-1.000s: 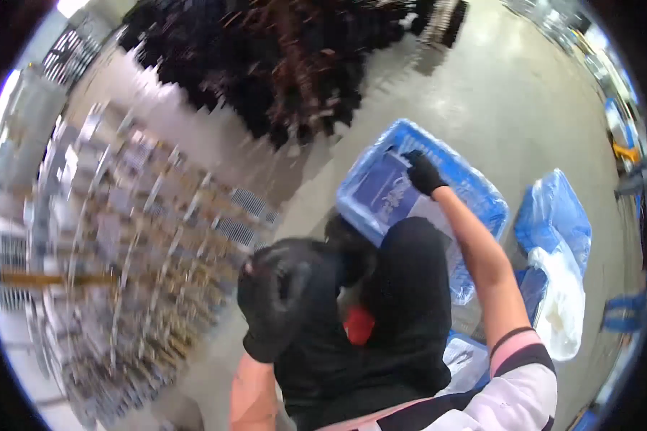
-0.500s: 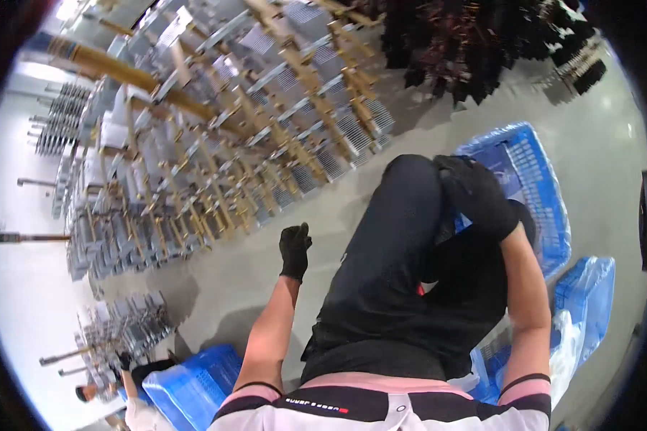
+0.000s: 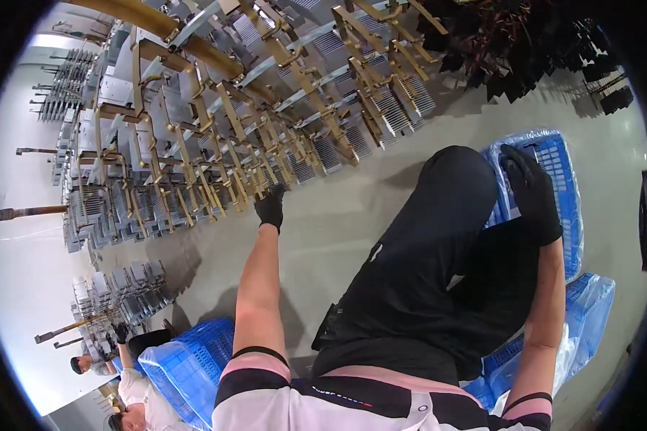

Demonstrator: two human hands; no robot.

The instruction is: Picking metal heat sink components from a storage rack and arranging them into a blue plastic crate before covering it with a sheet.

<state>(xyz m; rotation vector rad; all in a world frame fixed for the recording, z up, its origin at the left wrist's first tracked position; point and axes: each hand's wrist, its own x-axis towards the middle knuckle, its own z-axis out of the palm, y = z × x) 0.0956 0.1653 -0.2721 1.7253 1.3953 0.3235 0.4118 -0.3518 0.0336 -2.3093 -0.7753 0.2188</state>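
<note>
My left hand [image 3: 269,208], in a black glove, reaches to the lower edge of a large hanging rack. Its fingertips are at a brass-coloured hook [image 3: 218,199] and grey finned metal parts [image 3: 300,169]; whether they grip anything is hidden among these pieces. Also gloved in black, my right hand [image 3: 535,190] is over the near-left side of a blue plastic crate [image 3: 569,194] lined with clear film, beside my bent knee. Its fingers stretch forward with gaps between them, and I see nothing held. The crate's contents are mostly covered by the hand.
Rows of brass hooks and grey plates fill the upper left. Dark parts [image 3: 514,50] hang at the top right. More film-wrapped blue crates [image 3: 588,316] stand at the lower right. At the lower left, two people are near another blue crate [image 3: 187,366].
My left hand has moved up and forward to the rack, from a closed pose in the air. My right hand has shifted right, from my knee to the crate. My view has moved nearer the rack.
</note>
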